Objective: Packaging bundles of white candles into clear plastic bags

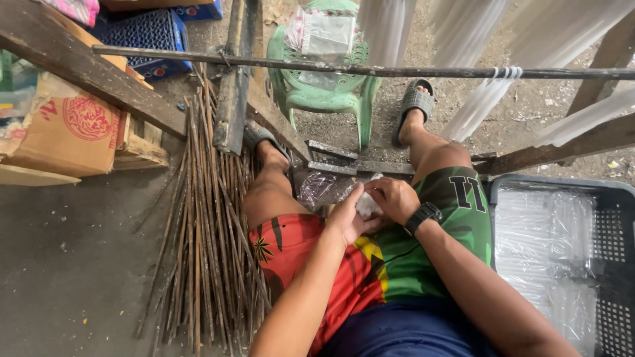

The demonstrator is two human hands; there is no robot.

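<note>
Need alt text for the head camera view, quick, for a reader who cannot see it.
Seated person's left hand and right hand together pinch a small white bundle over their lap. A pile of thin sticks lies at their left, a dark plastic-lined crate at their right, a green chair ahead.

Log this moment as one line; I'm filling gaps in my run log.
left hand: on white bundle | right hand: on same bundle | stick pile: left on floor | dark crate: right
</note>
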